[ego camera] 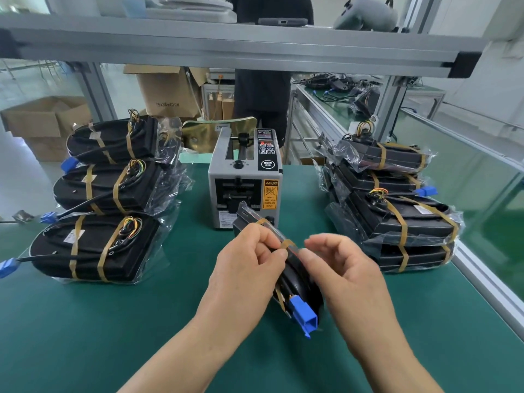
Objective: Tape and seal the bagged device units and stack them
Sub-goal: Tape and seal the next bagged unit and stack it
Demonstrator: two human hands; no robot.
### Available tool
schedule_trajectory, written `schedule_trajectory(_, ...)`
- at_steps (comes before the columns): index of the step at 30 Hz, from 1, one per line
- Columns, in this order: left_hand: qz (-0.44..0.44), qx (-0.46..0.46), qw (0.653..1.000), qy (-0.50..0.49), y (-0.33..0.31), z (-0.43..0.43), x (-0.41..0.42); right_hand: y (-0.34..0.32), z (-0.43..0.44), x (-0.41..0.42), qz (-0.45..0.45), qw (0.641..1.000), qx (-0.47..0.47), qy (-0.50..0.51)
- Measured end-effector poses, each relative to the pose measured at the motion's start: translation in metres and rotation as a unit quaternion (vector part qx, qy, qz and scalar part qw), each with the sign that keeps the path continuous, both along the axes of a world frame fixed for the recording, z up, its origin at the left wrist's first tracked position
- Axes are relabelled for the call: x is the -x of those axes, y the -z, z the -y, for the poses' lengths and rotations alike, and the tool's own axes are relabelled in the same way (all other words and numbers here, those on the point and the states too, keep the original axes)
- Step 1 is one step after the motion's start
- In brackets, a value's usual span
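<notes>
A black bagged device unit (300, 282) stands on edge above the green mat (113, 321), its blue connector (304, 314) pointing toward me. My left hand (249, 268) grips its left side, thumb and fingers on a brown tape strip (287, 243) across the top edge. My right hand (337, 268) holds the right side, fingers curled by the same strip. Left of me three taped units (107, 191) lie in an overlapping row. On the right is a stack of taped units (397, 211).
A grey automatic tape dispenser (245, 177) stands just behind the held unit. An aluminium frame rail (226, 49) crosses overhead. A person in dark clothes (261, 95) stands beyond the bench. Cardboard boxes (167, 92) sit at the back left.
</notes>
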State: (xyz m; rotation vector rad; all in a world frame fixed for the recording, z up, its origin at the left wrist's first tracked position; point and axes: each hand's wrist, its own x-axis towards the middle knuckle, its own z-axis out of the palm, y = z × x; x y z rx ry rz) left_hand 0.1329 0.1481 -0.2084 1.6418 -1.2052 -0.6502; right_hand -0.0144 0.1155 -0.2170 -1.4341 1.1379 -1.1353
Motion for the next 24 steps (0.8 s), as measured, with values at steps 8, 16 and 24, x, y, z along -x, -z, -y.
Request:
schedule_trajectory(8,-0.021,-0.004,1.000,0.021,-0.002,-0.005,-0.001,-0.018,0.012,0.003,-0.107,0.991,-0.038,-0.069)
schedule_trajectory(16,-0.132,0.035,0.989,0.049,-0.003,0.001,-0.020,-0.026,0.025,-0.007,-0.232,0.966,0.019,-0.108)
schedule_trajectory(24,-0.380,-0.020,0.909,-0.170,0.012,0.071,-0.081,-0.020,0.024,0.000,-0.203,0.976,-0.009,-0.084)
